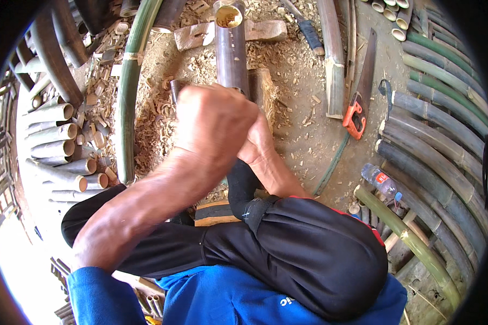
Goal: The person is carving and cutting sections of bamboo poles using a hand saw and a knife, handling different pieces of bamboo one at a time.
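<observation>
A: Both hands were clamped at one spot: left hand (214,122) fisted on top, right hand (257,142) tucked just beneath and to its right. What sat inside the fists could not be told; the knuckles hid it.

B: And the workpiece?

A: Dark bamboo tube (230,51), lying lengthwise on the ground straight out from the fists, open hollow end toward the far edge. Its near end ran under the left hand. It rested across a wooden block (257,31), with pale shavings (157,111) thick on the dirt to the left of it.

B: Surroundings?

A: One long green culm (129,97) lay left of the tube, well apart. Cut bamboo lengths (54,135) were stacked at the left edge, cut ends showing. A handsaw with orange handle (358,105) lay on the dirt to the right, near a split pole (333,59). Further right, a clear plastic bottle (380,181) leaned against a rack of long dark poles (439,141). The person's black-trousered knee (309,254) filled the near edge.
</observation>
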`<move>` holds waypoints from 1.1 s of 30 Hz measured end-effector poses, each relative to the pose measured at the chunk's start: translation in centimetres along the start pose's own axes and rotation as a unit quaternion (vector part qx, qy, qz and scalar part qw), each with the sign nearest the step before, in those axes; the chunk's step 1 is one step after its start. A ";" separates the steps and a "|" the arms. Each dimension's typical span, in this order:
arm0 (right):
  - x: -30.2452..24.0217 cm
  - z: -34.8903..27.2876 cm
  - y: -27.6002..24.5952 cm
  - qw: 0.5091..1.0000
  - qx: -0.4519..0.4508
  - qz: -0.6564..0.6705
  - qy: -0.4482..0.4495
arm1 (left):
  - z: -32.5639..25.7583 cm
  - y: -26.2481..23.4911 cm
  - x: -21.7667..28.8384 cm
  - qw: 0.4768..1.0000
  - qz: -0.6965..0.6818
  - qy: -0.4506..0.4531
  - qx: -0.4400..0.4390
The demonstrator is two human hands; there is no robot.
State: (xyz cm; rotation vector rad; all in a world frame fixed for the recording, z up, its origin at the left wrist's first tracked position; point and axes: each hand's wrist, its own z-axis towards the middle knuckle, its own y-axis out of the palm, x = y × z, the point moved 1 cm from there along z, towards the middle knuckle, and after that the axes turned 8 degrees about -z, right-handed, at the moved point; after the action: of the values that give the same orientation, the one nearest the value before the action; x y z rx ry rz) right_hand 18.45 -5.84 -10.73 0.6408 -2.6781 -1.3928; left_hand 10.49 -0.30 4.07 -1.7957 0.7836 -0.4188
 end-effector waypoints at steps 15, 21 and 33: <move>-8.0 -8.3 -8.4 0.536 0.027 -0.832 -0.142 | 3.8 5.9 5.3 0.852 -0.395 0.314 0.140; -14.2 -1.0 -0.8 0.222 0.133 -0.964 -0.057 | 9.1 9.3 5.5 0.839 -0.499 0.188 0.109; -13.6 6.6 7.1 -0.086 -0.233 -0.950 -0.190 | 9.0 11.0 3.7 0.618 -0.653 -0.083 0.431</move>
State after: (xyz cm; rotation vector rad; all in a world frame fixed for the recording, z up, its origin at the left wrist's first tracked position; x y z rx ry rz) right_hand 26.94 8.06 -7.11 -1.6913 -0.8802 0.5439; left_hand 15.35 1.18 -9.66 -1.0893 -0.9620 -1.2665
